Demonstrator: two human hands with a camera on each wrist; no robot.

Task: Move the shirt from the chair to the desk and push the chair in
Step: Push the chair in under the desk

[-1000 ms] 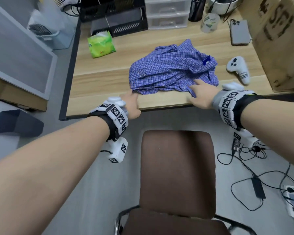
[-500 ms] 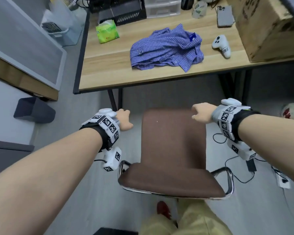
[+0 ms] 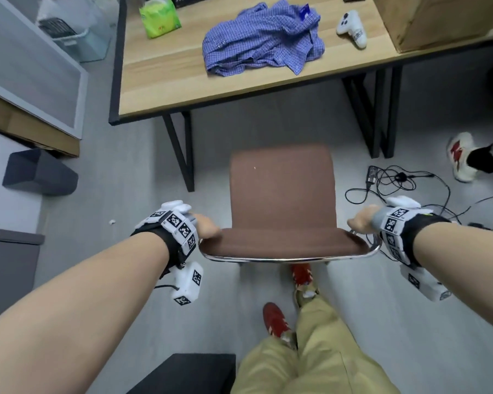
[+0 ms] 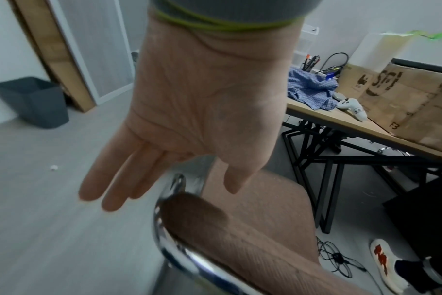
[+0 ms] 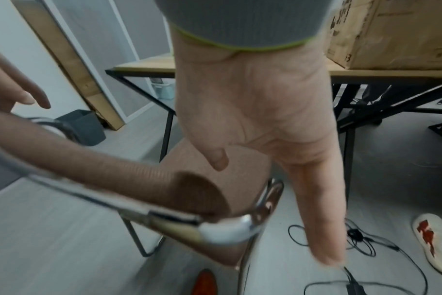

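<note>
Item one, the shirt (image 3: 264, 38): blue check, soft and crumpled, lying on the worktop (image 3: 165, 89) between a green packet (image 3: 159, 19) and a white controller (image 3: 352, 28); we judge that half of the task done. Item two, the chair (image 3: 282, 194): brown ribbed upholstery on a chrome tube frame, standing clear of the worktop's near edge with its seat facing the gap between the black legs. Our left hand (image 3: 207, 227) is at the left corner of the backrest top, our right hand (image 3: 360, 221) at the right corner. In both wrist views the fingers (image 4: 119, 185) are straight and spread beside the frame, thumbs over the cushion, not yet curled round anything; we read both hands as unclosed, at or just short of contact. Handling, as we judge it: the frame is stiff and will carry a push well, and the chair looks light; polished chrome may be slippery, so the padded top corners are the better hold, one hand each side to keep it straight. Room: bare floor ahead, an open bay under the worktop. Hazards: loose cables (image 3: 393, 180) on the floor to the right, another person's shoe (image 3: 461, 156) beyond them, and a cardboard box (image 3: 439, 18) on the worktop's right end.
</note>
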